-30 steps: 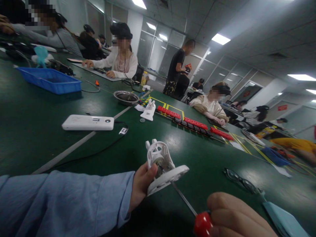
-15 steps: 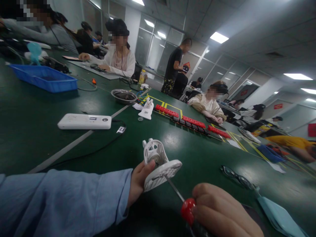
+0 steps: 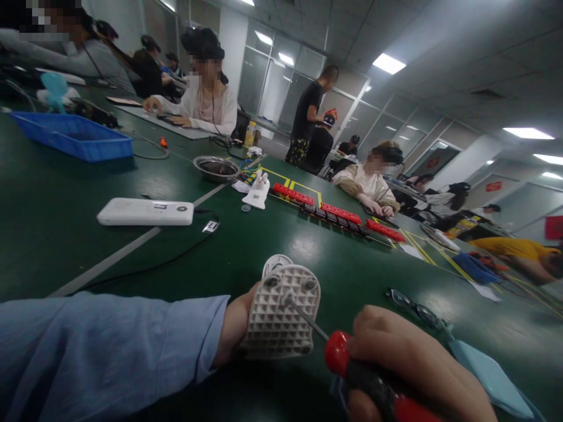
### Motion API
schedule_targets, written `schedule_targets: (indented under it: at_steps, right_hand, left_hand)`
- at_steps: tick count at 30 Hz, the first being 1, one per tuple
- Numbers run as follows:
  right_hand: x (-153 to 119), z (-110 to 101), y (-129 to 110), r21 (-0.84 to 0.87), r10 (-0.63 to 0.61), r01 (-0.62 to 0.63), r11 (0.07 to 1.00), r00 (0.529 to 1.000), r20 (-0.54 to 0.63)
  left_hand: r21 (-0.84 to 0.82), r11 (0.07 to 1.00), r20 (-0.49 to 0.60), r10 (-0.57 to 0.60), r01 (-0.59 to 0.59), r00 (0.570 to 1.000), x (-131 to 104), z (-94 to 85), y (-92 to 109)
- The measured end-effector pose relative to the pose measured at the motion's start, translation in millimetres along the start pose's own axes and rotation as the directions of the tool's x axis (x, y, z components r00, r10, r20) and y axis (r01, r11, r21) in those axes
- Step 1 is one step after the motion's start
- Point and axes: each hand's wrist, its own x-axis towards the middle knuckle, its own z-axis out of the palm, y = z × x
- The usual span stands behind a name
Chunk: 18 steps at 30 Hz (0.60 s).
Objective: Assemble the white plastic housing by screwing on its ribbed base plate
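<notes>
My left hand [image 3: 235, 328] is closed around a white plastic base [image 3: 288, 334], whose ribbed underside with dark feet faces me. Most of the left fingers are hidden behind it. In my right hand [image 3: 404, 357] is a red and black screwdriver [image 3: 338, 351], wrapped by the fingers. Its metal shaft points up and left, with the tip at a recess in the upper middle of the ribbed underside. A round white part shows behind the base's top edge. Farther off on the green table stands a similar white plastic piece [image 3: 257, 192], beside a small grey disc [image 3: 246, 207].
A white oblong device [image 3: 145, 212] with a cable lies left. Beyond are a blue tray [image 3: 74, 140], a metal bowl [image 3: 215, 169] and red and black strips [image 3: 341, 212]. Glasses [image 3: 411, 308] and a light-blue case [image 3: 490, 375] lie right. Several people sit around.
The white base has been turned so its ribbed underside now faces me. My right hand and the screwdriver have shifted slightly up, and more of the handle shows.
</notes>
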Motion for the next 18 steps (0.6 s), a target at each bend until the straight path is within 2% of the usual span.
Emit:
schedule_targets:
  at_steps: [2,4,8,15,18]
  right_hand:
    - [1,-10,4,0.074,-0.071,0.060,0.995,0.985,0.159]
    - [2,-16,8,0.129,-0.087,0.059,0.990,0.972,0.218]
    - [0,-13,10,0.157,-0.011,0.002,0.988,0.998,0.058]
    - [-7,-2,2,0.166,0.090,-0.069,0.984,0.988,-0.126]
    - [-4,-1,7,0.125,0.050,-0.037,0.991,0.993,-0.108]
  left_hand:
    - [-0.025,1.000,-0.098,-0.006,0.004,0.995,-1,2.8,3]
    - [-0.054,0.999,-0.096,-0.005,0.000,0.995,-3,5.6,6]
    - [-0.116,0.992,-0.019,-0.054,0.052,0.998,-5,8.7,10]
    - [-0.114,0.988,-0.023,-0.103,0.100,0.994,-6,5.2,11]
    - [-0.122,0.987,-0.017,-0.106,0.103,0.994,-5,2.4,10]
